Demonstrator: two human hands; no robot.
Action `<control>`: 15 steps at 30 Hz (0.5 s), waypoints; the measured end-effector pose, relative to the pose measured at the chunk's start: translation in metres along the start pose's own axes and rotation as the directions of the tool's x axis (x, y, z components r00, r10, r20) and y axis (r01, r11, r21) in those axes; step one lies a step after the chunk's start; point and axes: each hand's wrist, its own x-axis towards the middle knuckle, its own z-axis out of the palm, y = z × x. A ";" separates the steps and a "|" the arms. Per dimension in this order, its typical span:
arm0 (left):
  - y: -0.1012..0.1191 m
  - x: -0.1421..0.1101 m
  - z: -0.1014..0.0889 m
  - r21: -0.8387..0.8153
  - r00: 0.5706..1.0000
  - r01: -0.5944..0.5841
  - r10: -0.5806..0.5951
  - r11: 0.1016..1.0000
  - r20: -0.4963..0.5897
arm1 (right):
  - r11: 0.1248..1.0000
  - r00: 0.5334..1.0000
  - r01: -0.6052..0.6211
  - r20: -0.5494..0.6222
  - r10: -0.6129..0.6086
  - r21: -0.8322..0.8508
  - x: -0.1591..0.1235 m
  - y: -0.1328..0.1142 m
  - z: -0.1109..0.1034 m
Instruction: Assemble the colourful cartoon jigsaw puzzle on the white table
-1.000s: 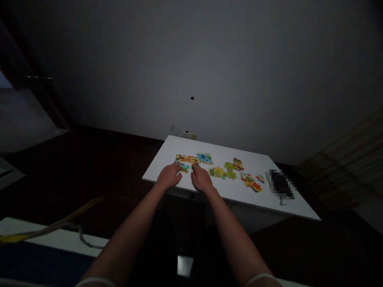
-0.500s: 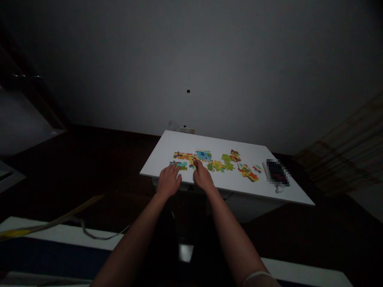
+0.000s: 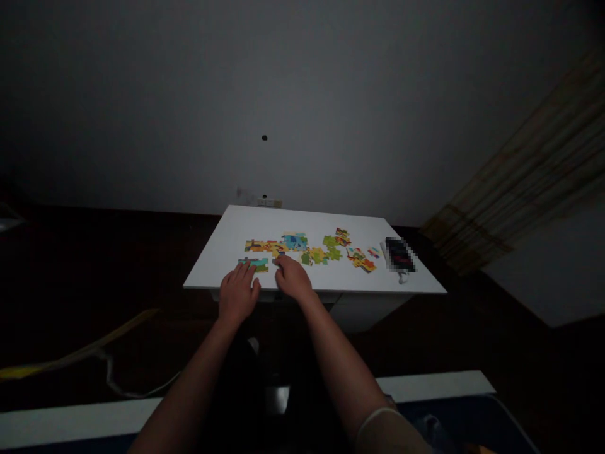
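A small white table [image 3: 212, 265] stands against the wall with colourful jigsaw pieces spread across it. My left hand [image 3: 237, 292] lies flat at the table's near edge, fingers stretched toward a teal piece [image 3: 253, 263]. My right hand [image 3: 293, 277] rests beside it, its fingertips on a piece next to the joined yellow and blue strip [image 3: 276, 243]. More green and yellow pieces [image 3: 321, 255] and red and yellow ones [image 3: 362, 258] lie to the right.
A dark blurred object [image 3: 399, 255] sits near the table's right end. A wall socket [image 3: 267, 202] is behind the table. The floor is dark wood, with a yellowish strap [image 3: 80, 353] at left and a woven blind [image 3: 520, 189] at right.
The view has swung to the right, so the table sits further left in the picture. My left hand has slid back to the near edge, off the teal piece. My right hand stays on the pieces.
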 end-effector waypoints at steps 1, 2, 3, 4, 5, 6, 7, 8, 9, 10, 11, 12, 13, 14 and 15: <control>0.000 0.000 0.001 -0.001 1.000 0.000 0.000 1.000 -0.004 | 1.000 1.000 0.012 -0.003 -0.012 -0.009 0.000 0.000 0.000; -0.001 0.000 0.001 -0.001 1.000 -0.001 0.001 1.000 -0.009 | 1.000 1.000 0.021 -0.004 -0.021 -0.015 0.000 -0.001 0.000; -0.001 0.000 0.002 0.000 1.000 -0.001 0.001 1.000 -0.015 | 0.999 1.000 0.028 -0.005 -0.028 -0.019 0.000 -0.001 0.000; -0.001 0.000 0.003 0.000 1.000 -0.002 0.002 1.000 -0.022 | 0.999 0.999 0.032 -0.007 -0.033 -0.021 -0.001 -0.002 0.000; -0.002 0.000 0.004 0.000 1.000 -0.002 0.002 1.000 -0.031 | 0.999 0.999 0.035 -0.008 -0.035 -0.020 -0.001 -0.002 -0.001; -0.002 0.000 0.004 -0.001 0.999 -0.001 0.001 1.000 -0.039 | 0.999 0.999 0.036 -0.009 -0.036 -0.019 -0.001 -0.003 -0.001; -0.002 0.001 0.005 -0.005 0.999 0.000 -0.001 1.000 -0.046 | 0.999 0.999 0.034 -0.010 -0.035 -0.018 -0.002 -0.003 -0.002; -0.003 0.001 0.006 -0.011 0.998 0.004 -0.004 1.000 -0.055 | 0.999 0.999 0.031 -0.011 -0.032 -0.018 -0.002 -0.004 -0.002; -0.003 0.000 0.008 -0.019 0.998 0.007 -0.009 1.000 -0.066 | 0.999 1.000 0.028 -0.012 -0.028 -0.018 -0.002 -0.005 -0.003; -0.004 -0.001 0.009 -0.030 0.997 0.008 -0.010 1.000 -0.078 | 1.000 1.000 0.023 -0.013 -0.023 -0.018 -0.002 -0.006 -0.004; -0.004 -0.003 0.011 -0.042 0.996 0.004 -0.008 0.999 -0.089 | 1.000 1.000 0.018 -0.016 -0.019 -0.018 -0.002 -0.006 -0.004; -0.004 -0.007 0.013 -0.055 0.995 -0.006 0.000 0.998 -0.098 | 1.000 1.000 0.013 -0.022 -0.013 -0.017 -0.002 -0.007 -0.005; -0.003 -0.012 0.016 -0.065 0.995 -0.019 0.013 0.998 -0.101 | 1.000 1.000 0.008 -0.030 -0.008 -0.015 -0.003 -0.008 -0.006; -0.002 -0.018 0.019 -0.071 0.995 -0.037 0.030 0.997 -0.097 | 1.000 0.999 0.004 -0.041 -0.004 -0.014 -0.003 -0.008 -0.006; 0.000 -0.024 0.023 -0.070 0.995 -0.054 0.047 0.996 -0.087 | 1.000 0.999 0.001 -0.051 -0.002 -0.015 -0.004 -0.008 -0.006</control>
